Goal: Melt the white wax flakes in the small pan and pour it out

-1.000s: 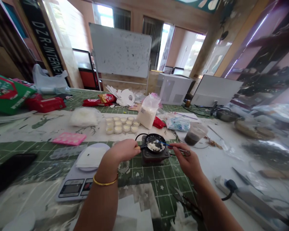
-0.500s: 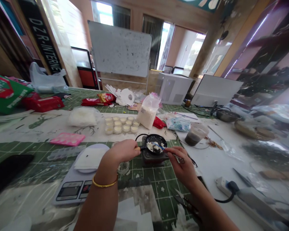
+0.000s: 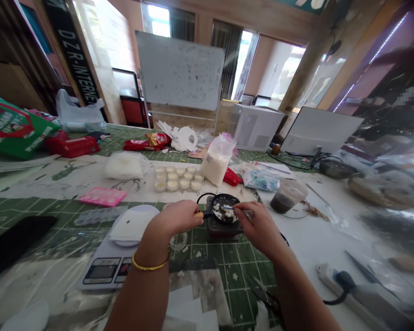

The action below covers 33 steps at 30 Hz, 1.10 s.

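My left hand (image 3: 179, 217) is closed round the wooden handle (image 3: 200, 214) of a small black frying pan (image 3: 237, 200). The pan sits on a small dark hot plate (image 3: 221, 231). White lumps and flakes (image 3: 228, 213) lie in the pan. In my right hand (image 3: 257, 225) is a thin blue stick (image 3: 227, 208), pinched between the fingers, its tip in among the white pieces. A small clear glass dish (image 3: 178, 241) stands on the mat below my left wrist, partly hidden by it.
Behind the pan are several small cups with pale filling (image 3: 172, 185) and a bag of white flakes (image 3: 215, 163). A kitchen scale (image 3: 103, 269) lies left, scissors (image 3: 265, 294) in front. On the right are a plastic cup of dark liquid (image 3: 286, 196) and a power strip (image 3: 334, 280).
My right hand has shifted up and inward over the pan's right edge, and the stick now lies flatter across the white pieces. My left hand keeps its hold on the handle. The view has turned slightly left.
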Tool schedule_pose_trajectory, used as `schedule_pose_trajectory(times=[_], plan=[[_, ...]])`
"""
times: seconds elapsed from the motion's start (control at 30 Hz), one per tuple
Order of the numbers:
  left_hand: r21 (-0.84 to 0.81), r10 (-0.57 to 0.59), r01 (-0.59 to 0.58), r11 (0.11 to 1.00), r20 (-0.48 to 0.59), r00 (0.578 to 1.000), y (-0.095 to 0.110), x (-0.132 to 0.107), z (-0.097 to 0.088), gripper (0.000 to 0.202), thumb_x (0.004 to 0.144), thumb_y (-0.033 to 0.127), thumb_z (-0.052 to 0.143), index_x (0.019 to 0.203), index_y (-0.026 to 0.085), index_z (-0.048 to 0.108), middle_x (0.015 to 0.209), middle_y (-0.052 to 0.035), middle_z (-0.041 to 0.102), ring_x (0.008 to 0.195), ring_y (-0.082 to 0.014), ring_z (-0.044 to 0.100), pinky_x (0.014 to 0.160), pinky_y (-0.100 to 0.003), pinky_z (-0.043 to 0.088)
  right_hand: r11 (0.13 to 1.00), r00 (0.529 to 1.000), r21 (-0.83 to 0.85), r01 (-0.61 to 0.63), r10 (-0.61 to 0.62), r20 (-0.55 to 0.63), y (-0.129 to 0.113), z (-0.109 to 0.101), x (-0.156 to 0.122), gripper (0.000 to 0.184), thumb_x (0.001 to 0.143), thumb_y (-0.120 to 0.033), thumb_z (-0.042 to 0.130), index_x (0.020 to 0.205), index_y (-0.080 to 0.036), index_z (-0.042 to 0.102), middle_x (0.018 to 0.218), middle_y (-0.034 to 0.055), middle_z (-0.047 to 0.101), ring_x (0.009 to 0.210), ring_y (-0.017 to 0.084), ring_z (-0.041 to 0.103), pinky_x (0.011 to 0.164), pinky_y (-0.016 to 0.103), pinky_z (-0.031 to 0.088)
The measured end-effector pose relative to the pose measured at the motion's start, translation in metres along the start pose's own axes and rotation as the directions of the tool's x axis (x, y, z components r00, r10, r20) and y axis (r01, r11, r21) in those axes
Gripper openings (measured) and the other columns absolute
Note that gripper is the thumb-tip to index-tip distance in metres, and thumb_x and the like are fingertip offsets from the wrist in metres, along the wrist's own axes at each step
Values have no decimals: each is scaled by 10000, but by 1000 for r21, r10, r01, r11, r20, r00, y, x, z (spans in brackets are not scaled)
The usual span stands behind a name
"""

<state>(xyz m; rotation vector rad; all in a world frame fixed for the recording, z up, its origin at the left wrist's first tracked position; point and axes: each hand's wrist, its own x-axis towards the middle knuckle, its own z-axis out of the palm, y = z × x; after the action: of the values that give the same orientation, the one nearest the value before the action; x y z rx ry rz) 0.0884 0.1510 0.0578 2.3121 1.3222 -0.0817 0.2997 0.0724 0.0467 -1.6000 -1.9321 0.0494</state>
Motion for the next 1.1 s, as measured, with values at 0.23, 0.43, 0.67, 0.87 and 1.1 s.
schedule_pose_trajectory(times=[0.23,0.43,0.67,0.87,1.1], plan=[[23,-28,28,999,5,1000,6,5,-3,241,698,382,456,672,179,584,687,-39,619,600,-156,543,497,-257,300,998,996,59,23,-28,82,-4,-11,0,214,883,-293,419,950,-226,610,924,29,639,909,179,539,815,315,389],[31,-16,16,999,2,1000,8,5,-4,256,707,388,437,662,179,578,674,-37,619,592,-160,544,484,-258,297,999,998,26,-39,38,49,-5,-6,0,208,876,-280,431,927,-205,619,906,41,640,879,186,543,822,343,388],[15,-15,15,1000,-7,1000,7,2,-5,256,722,361,421,707,186,608,699,-38,633,612,-158,553,505,-257,324,997,994,49,-51,47,96,-3,1,2,223,871,-277,436,967,-210,626,903,43,643,882,185,551,827,340,397],[4,-11,11,1000,-4,1000,5,4,-4,270,727,380,436,722,190,627,711,-37,638,628,-155,558,525,-257,331,993,997,115,-39,31,74,-4,1,0,247,880,-323,416,985,-231,619,942,36,635,913,171,560,816,301,412],[8,12,-12,1000,-3,1000,3,3,-4,275,734,375,430,725,183,626,702,-36,631,603,-144,540,512,-256,313,983,981,-100,-152,138,-134,10,-11,1,267,873,-359,417,868,-194,628,826,46,663,807,197,589,763,314,405]])
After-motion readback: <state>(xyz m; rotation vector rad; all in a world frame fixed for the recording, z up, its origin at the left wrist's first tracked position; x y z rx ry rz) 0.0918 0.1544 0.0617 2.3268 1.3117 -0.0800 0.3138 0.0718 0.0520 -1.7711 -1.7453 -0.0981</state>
